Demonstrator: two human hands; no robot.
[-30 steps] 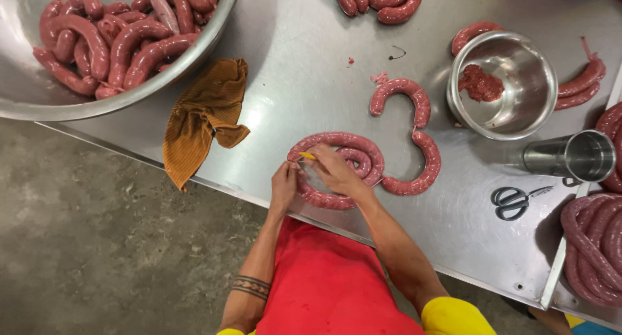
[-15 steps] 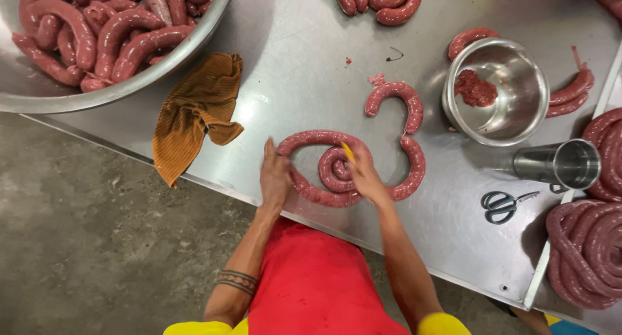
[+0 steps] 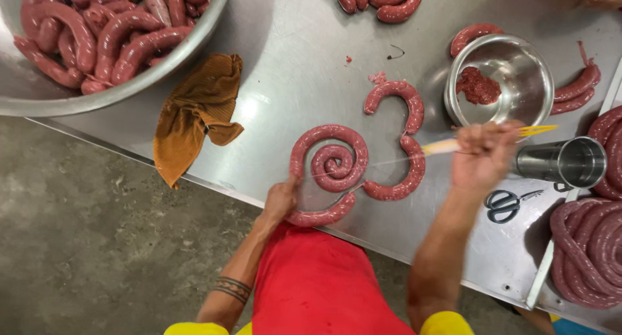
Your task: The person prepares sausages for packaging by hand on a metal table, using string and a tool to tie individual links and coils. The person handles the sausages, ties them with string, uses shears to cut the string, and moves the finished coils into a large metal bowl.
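A long red sausage lies coiled in a spiral [image 3: 330, 163] on the steel table [image 3: 304, 76], its tail curving right and up [image 3: 402, 115]. My left hand [image 3: 280, 199] rests on the spiral's lower left edge near the table's front edge. Raised to the right of the coil, my right hand [image 3: 483, 155] is closed on a yellow needle [image 3: 492, 137]. A thin pale string [image 3: 382, 161] runs taut from it back to the spiral.
A large steel basin [image 3: 97, 98] full of sausages sits at top left, a brown cloth [image 3: 197, 111] beside it. A small steel bowl [image 3: 528, 72] holds minced meat; a steel funnel tube [image 3: 560, 161], scissors [image 3: 508, 204] and more sausage coils [image 3: 589, 251] lie right.
My right hand has pulled away from the spiral to the right, drawing the needle and string out. The left hand stays on the coil's lower left.
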